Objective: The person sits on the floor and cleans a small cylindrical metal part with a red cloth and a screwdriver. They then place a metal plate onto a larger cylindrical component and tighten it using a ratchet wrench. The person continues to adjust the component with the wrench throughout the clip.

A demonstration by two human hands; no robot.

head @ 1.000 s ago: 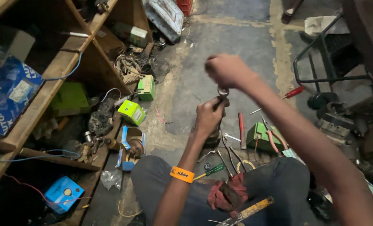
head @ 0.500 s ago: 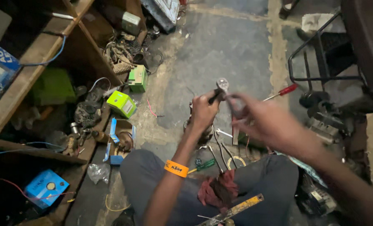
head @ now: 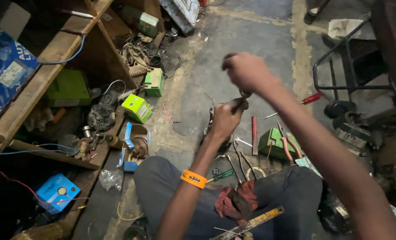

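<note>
A lime-green box (head: 136, 107) and a darker green box (head: 154, 82) are seen on the concrete floor (head: 251, 40) beside wooden shelves (head: 51, 53). A red-handled screwdriver (head: 311, 98) is laid near a black metal frame (head: 340, 66).

A small metal tool (head: 242, 101) with a ring-shaped end stands roughly upright between both hands, its lower part hidden. At its 5 o'clock, a dark metal part (head: 220, 135) sits on the concrete floor (head: 251, 40).

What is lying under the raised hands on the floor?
Pliers, a green box, a red-handled screwdriver and loose tools. The left hand hides the part beneath it.
</note>
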